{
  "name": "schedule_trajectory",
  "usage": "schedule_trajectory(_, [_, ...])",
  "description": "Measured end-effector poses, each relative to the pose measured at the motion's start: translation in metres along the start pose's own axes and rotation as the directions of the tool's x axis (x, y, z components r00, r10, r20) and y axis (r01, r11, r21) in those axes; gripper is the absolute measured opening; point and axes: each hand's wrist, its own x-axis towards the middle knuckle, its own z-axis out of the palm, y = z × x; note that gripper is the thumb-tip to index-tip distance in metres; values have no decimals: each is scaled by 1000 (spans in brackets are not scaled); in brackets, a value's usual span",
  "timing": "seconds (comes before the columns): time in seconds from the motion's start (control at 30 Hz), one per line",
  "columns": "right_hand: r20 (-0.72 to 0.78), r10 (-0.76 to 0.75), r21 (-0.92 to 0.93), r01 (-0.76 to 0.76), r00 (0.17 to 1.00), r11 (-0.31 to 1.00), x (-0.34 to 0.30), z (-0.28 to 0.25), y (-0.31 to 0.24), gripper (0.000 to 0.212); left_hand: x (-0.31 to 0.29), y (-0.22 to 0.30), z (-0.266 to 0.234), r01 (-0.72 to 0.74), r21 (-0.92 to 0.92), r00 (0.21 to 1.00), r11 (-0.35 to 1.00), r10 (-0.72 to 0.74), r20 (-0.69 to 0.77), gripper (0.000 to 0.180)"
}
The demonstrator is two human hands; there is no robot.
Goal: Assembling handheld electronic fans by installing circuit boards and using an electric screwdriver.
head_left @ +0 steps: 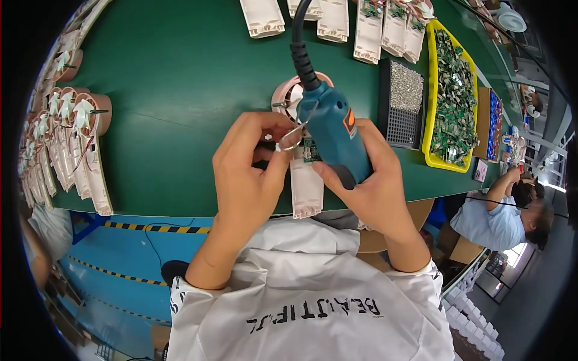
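Observation:
A teal corded electric screwdriver [339, 129] stands over the work, its black cable rising from the top. My right hand [379, 180] is closed around its far side, with the thumb down by a small green circuit board [310, 150]. That board sits in a pale pink handheld-fan shell [307, 191], whose round head [282, 96] lies farther off, partly behind the tool. On the left of the shell, my left hand [250, 165] has its fingers curled and closed, next to a thin metal loop [291, 139]. What its fingertips hold is hidden.
More fan shells [84, 144] line the table's left side, and others [332, 21] lie along the back. Right of my work are a black tray [403, 126] of small metal parts and a yellow basket [431, 144] of circuit boards. A person [490, 219] sits at the far right.

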Motion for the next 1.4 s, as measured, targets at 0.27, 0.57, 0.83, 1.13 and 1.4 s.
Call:
schedule_trajectory(0.27, [4,-45,-87,45,999,995,3,6,0,42,1,3,-1,-57,61,998,996,57,1,17])
schedule_trajectory(0.57, [-37,55,57,-52,998,997,-7,4,0,41,3,4,-1,-127,111,992,986,126,12,11])
schedule_trajectory(0.83, [-107,218,190,-195,970,962,3,16,4,30,2,-1,-4,-160,110,987,981,154,53,12])
schedule_trajectory(1.13, [-99,271,280,-234,958,931,3,21,4,26,2,13,-6,34,24,997,999,-35,73,13])
schedule_trajectory(1.4, [-123,278,271,-237,953,933,2,21,3,24,-5,13,-2,85,-13,996,996,-85,9,15])
